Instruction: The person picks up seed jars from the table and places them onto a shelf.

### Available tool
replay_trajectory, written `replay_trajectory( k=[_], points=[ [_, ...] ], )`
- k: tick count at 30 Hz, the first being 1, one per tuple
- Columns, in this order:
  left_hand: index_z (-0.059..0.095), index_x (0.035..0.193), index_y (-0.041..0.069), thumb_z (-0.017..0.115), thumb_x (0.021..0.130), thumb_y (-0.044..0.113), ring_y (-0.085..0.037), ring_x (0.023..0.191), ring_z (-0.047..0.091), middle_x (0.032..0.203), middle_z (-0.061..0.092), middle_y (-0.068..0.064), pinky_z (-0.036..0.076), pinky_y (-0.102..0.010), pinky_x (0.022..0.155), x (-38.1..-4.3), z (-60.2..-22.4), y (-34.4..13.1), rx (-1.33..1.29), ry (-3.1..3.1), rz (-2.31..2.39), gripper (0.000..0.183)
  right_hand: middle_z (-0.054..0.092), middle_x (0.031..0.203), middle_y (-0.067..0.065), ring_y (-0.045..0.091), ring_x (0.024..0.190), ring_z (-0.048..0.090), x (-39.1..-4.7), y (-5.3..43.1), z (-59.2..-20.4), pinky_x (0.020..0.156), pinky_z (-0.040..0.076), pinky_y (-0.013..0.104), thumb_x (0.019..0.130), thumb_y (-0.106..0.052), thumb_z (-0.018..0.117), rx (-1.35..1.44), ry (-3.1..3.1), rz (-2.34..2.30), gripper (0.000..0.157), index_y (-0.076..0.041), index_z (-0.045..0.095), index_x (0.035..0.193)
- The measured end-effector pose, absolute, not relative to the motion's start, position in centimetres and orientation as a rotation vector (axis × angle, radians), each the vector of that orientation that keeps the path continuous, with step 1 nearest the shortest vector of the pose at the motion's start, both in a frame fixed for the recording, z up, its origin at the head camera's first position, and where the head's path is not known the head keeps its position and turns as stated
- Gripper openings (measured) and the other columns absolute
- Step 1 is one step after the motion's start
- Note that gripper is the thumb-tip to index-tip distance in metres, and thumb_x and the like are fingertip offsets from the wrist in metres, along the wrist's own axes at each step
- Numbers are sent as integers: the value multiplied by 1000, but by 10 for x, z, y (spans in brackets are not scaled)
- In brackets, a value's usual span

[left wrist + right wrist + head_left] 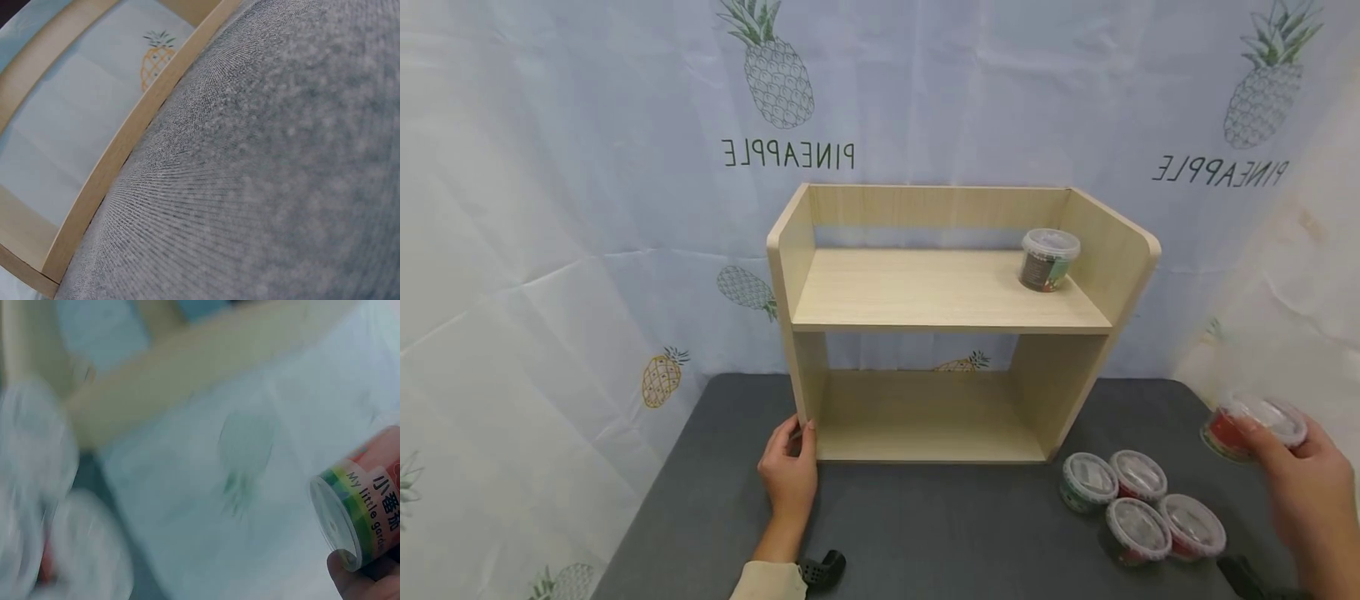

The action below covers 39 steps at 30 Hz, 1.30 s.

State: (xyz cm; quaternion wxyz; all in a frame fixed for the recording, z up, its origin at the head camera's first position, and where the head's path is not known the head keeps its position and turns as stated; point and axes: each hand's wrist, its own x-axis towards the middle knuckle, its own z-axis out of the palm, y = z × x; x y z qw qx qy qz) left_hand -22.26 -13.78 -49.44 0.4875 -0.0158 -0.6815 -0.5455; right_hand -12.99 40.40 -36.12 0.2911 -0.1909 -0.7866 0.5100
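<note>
My right hand (1311, 483) grips a small red-labelled tub (1228, 429) with a clear lid, raised at the far right of the table. In the right wrist view, the tub (369, 500) lies on its side to the camera and its label reads "My little garden". A pale wooden two-tier shelf (951, 331) stands in the middle. Low on its left side panel, my left hand (790, 475) holds the front edge between thumb and fingers. One dark-labelled tub (1043, 271) sits upright on the upper tier, near the right wall.
Several lidded tubs (1138, 533) are clustered on the dark grey table (925, 533), just right of the shelf's front corner. A pineapple-printed cloth (587, 167) hangs behind and at the sides. The lower tier (925, 417) has an open back.
</note>
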Motion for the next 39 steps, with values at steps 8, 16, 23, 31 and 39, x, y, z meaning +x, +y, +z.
replay_trajectory(
  k=[8,16,23,31,39],
  points=[
    [74,106,-1,77,83,-1,-28,79,72,102,73,-15,55,-11,70,-223,-495,-137,-45,-1656,-1305,23,50,119,-23,-4,102,47,-132,350,-299,84,40,-1,99,-21,61,-276,-2196,1281,52,-26,43,148],
    [72,99,-9,75,79,-12,-28,81,71,95,72,-22,53,-8,69,-215,-479,-131,-46,-1632,-1232,21,63,113,-15,3,99,55,-151,289,-252,75,46,4,98,-16,60,152,-2146,1484,39,-24,56,135],
    [71,99,-11,73,78,-14,-15,85,71,93,70,-25,54,-10,71,-207,-467,-128,-45,-1622,-1239,21,64,112,-10,6,96,58,-181,230,-226,76,49,9,96,-13,64,429,-2185,1507,43,-12,53,138],
    [71,99,-11,74,78,-15,-21,83,71,94,71,-24,56,-12,70,-205,-463,-127,-48,-1621,-1252,21,55,132,3,12,111,53,-221,172,-206,92,47,19,96,-41,61,408,-2442,1515,62,-12,41,147],
    [71,98,-11,74,78,-14,-18,84,70,93,70,-25,56,-12,70,-205,-461,-125,-45,-1612,-1276,20,52,139,10,20,125,50,-263,144,-206,111,40,40,91,-47,67,381,-2477,1658,74,-6,41,146]
  ],
)
